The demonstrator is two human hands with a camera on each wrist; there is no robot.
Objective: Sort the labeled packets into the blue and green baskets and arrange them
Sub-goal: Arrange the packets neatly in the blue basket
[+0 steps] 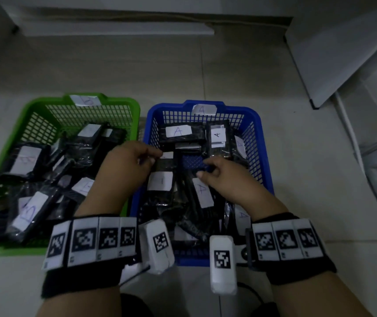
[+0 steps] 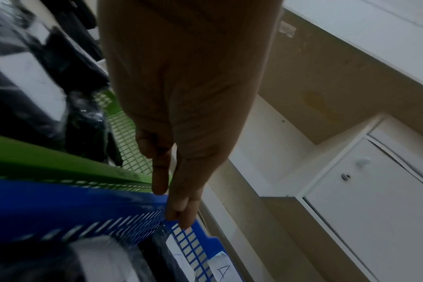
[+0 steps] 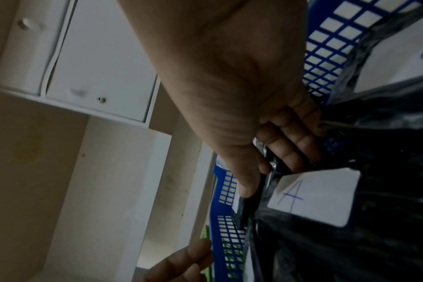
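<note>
On the pale floor, a green basket [image 1: 34,106] tagged B stands at the left with several black packets labelled B [image 1: 26,161]. Beside it on the right, a blue basket [image 1: 256,117] tagged A holds several black packets labelled A [image 1: 178,131]. My left hand [image 1: 151,159] reaches over the blue basket's left wall. In the left wrist view my left hand [image 2: 172,204] points straight fingers down at the blue rim and holds nothing. My right hand [image 1: 205,168] is inside the blue basket. In the right wrist view my right hand [image 3: 270,177] pinches the edge of an A-labelled packet [image 3: 314,196].
A white cabinet [image 1: 343,53] stands at the right. A white furniture base [image 1: 114,26] runs along the back. Bare floor tiles [image 1: 183,72] lie beyond the baskets. The two baskets sit side by side, almost touching.
</note>
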